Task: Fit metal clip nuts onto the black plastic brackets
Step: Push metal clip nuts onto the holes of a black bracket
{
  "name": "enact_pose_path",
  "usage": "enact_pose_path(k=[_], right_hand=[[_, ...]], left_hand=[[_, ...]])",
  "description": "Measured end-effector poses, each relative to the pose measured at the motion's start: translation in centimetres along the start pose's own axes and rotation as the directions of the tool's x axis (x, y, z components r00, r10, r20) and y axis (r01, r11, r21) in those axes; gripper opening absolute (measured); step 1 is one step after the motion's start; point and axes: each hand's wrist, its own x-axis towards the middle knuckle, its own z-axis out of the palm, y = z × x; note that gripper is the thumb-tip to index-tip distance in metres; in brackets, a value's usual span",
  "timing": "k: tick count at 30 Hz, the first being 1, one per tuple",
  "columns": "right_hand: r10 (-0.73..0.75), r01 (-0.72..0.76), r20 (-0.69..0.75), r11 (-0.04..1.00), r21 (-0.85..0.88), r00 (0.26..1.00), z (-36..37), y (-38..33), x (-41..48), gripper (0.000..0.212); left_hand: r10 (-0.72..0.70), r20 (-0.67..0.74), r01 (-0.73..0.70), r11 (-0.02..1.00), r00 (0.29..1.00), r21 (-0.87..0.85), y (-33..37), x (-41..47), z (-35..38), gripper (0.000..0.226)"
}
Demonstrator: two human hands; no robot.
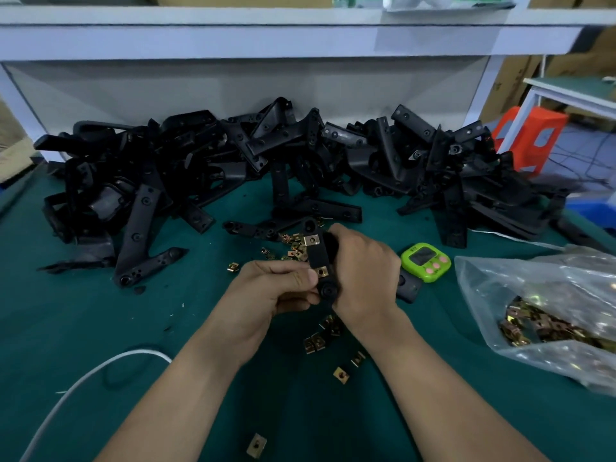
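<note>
bracket (318,258): long axis points away, between both hands;
left hand (276,288): pinching lower clip (322,271) on from its left;
right hand (363,268): wrapped round bracket

Bare left hand (270,288) and right hand (363,265), bare forearms (186,388), short thumbnail (297,279).

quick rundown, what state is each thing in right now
bracket: held above the mat in both hands
upper nut: clipped on the bracket
lower nut: on the bracket, at the left thumb tip
left hand: grips the bracket
right hand: curled round the bracket
loose nuts: scattered on the mat
bag: slumped on the mat, nuts inside
timer: face up, display unreadable
pile: brackets heaped, tangled
</note>
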Motion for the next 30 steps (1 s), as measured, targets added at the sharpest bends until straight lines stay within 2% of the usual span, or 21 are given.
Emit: enact_pose_path(k=[3, 6, 9, 13, 16, 19, 23, 26, 28, 30], right_hand=[[0.011, -0.015, 0.067, 0.998, 0.064, 0.998, -1.3, 0.3, -0.1, 0.04], [0.063, -0.066, 0.17, 0.998, 0.012, 0.983, -3.5, 0.8, -0.2, 0.024], [0.095, -0.091, 0.164, 0.995, -0.033, 0.982, -7.5, 1.7, -0.5, 0.02], [0.163, -0.164, 0.04, 0.986, 0.016, 0.986, -13.9, 4.0, -2.7, 0.026], [0.315, -0.317, 0.038, 0.936, 0.149, 0.948, -18.1, 7.6, -6.0, 0.026], [0.536, -0.552, 0.148, 0.765, 0.332, 0.831, -21.3, 13.0, -9.6, 0.028], [0.723, -0.707, 0.189, 0.526, 0.472, 0.665, -23.1, 21.3, -14.1, 0.037], [0.809, -0.711, 0.303, 0.188, 0.678, 0.503, -23.9, 26.8, -17.5, 0.036], [0.824, -0.672, 0.39, -0.015, 0.741, 0.412, -24.1, 29.7, -19.2, 0.03], [0.815, -0.606, 0.478, -0.207, 0.768, 0.327, -24.7, 32.6, -18.8, 0.021]], left_hand=[[0.033, -0.112, -0.031, 0.999, 0.993, 0.024, 0.7, -0.1, 0.3, 0.01], [0.047, -0.26, -0.071, 0.994, 0.965, -0.086, 2.0, -0.3, 0.6, 0.015], [0.098, -0.324, -0.129, 0.989, 0.941, -0.075, 3.8, -0.8, 2.6, 0.025], [0.244, -0.278, -0.248, 0.968, 0.929, 0.018, 6.9, -1.6, 8.2, 0.021], [0.316, -0.138, -0.304, 0.947, 0.939, 0.098, 8.5, -1.9, 14.3, 0.02], [0.207, 0.045, -0.211, 0.969, 0.977, 0.13, 8.0, -1.3, 21.5, 0.026], [-0.045, 0.244, -0.009, 0.976, 0.969, 0.217, 5.5, -0.5, 31.4, 0.025], [-0.274, 0.336, 0.163, 0.932, 0.901, 0.323, 2.9, 0.3, 37.6, 0.023], [-0.375, 0.371, 0.235, 0.899, 0.85, 0.369, 1.2, 1.1, 41.0, 0.025], [-0.431, 0.4, 0.326, 0.895, 0.809, 0.304, 0.8, 1.9, 44.1, 0.022]])
